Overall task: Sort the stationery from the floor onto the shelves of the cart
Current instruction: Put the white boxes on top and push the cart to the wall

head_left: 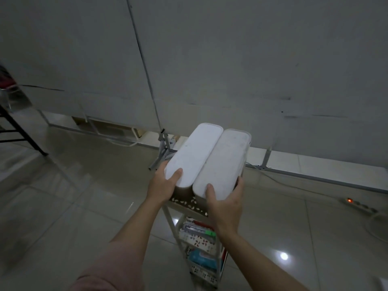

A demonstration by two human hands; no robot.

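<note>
- Two long white plastic lidded boxes with rounded corners sit side by side, touching, on the top shelf of a narrow white metal cart (190, 203) with patterned perforated shelves.
- The left white box (194, 154) is held at its near end by the left hand (163, 185), thumb on the lid and fingers wrapped around the outer side.
- The right white box (222, 162) is held the same way by the right hand (225, 198), thumb on the lid, fingers curled around the right side.
- The cart's lower shelves hold packets of stationery (199, 232), too small to identify.
- The cart stands on a glossy tiled floor (84, 185) near a grey wall.
- The boxes look rigid and smooth, so probably slippery; their weight depends on unseen contents.
- A grip at the near corners, thumb over the lid, seems soundest and should also hold the lids down.
- Both boxes appear seated on the shelf, though whether they rest fully flat cannot be told.
</note>
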